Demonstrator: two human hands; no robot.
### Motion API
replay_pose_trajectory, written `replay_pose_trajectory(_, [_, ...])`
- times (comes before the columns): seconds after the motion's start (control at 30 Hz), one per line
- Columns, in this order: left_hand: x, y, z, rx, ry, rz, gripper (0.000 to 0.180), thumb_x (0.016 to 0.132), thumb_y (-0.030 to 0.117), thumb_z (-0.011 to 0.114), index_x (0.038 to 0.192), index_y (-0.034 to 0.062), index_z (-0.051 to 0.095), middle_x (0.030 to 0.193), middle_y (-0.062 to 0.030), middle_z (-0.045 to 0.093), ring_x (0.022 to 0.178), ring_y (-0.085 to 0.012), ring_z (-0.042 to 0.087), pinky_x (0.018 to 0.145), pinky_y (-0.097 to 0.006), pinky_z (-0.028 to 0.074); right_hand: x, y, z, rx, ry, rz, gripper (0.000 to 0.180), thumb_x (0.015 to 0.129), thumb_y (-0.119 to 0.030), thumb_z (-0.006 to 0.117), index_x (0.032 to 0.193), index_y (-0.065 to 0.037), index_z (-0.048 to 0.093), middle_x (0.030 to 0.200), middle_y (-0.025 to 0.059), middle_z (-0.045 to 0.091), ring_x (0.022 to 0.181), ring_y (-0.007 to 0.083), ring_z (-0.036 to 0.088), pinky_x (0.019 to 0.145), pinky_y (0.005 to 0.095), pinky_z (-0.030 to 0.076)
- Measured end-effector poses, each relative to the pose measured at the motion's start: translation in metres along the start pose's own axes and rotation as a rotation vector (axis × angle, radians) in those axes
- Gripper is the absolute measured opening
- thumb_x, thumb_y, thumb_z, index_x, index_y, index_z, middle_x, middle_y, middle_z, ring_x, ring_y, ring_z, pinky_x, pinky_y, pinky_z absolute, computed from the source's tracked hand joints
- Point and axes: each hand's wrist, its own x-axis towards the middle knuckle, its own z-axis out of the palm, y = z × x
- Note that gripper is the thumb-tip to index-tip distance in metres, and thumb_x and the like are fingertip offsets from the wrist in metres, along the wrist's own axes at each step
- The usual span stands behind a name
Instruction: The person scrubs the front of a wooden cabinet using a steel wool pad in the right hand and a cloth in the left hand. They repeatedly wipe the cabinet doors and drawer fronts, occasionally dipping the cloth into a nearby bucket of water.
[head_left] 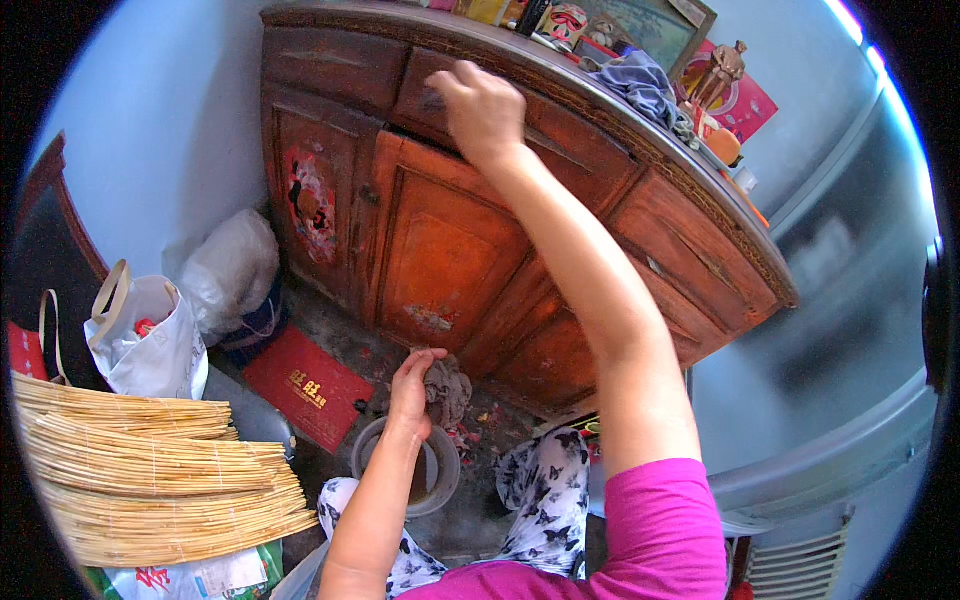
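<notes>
My left hand point(409, 396) is wrapped round a crumpled grey rag point(447, 390), low in front of the cabinet. Beneath it stands a plastic basin point(446, 490) with murky brownish water, between my knees. My right hand point(482, 112) is raised to the upper drawer front point(560, 141) of the reddish-brown wooden cabinet point(455, 230). Its fingers are curled in and slightly blurred; whether they hold something small, I cannot make out. Worn, scuffed patches mark the cabinet doors, and the left door point(309, 207) has remains of a colourful picture.
A red box point(308, 388) lies on the floor left of the basin. Farther left are bundled straw-coloured sticks point(150, 470), a white tote bag point(150, 340) and a stuffed plastic bag point(235, 265). A blue-grey cloth point(640, 85) and a bronze-coloured figurine point(722, 72) sit on the cabinet top.
</notes>
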Motion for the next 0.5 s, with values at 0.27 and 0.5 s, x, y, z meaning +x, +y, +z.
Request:
replay_pose_trajectory(0.27, [0.013,-0.008,-0.012,0.029,0.089,0.022,0.022,0.106,0.019,0.059,0.108,0.0076,0.078,0.11,0.0004,0.071,0.109,-0.0153,0.062,0.101,-0.031,0.046,0.007,-0.013,0.001,-0.044,-0.081,-0.045,0.024,0.087,-0.01,0.074,0.108,-0.022,0.073,0.099,0.0053,0.067,0.093,0.0249,0.074,0.079,0.0417,0.059])
replay_pose_trajectory(0.5, [-0.001,-0.005,-0.006,0.013,-0.013,0.034,0.021,0.105,0.019,0.061,0.109,0.0076,0.078,0.109,0.0003,0.072,0.107,-0.0144,0.063,0.101,-0.031,0.045,-0.057,0.036,-0.111,0.091,-0.11,0.135,0.045,0.08,-0.003,0.079,0.121,-0.021,0.072,0.1,0.0087,0.065,0.091,0.0357,0.07,0.077,0.0463,0.057])
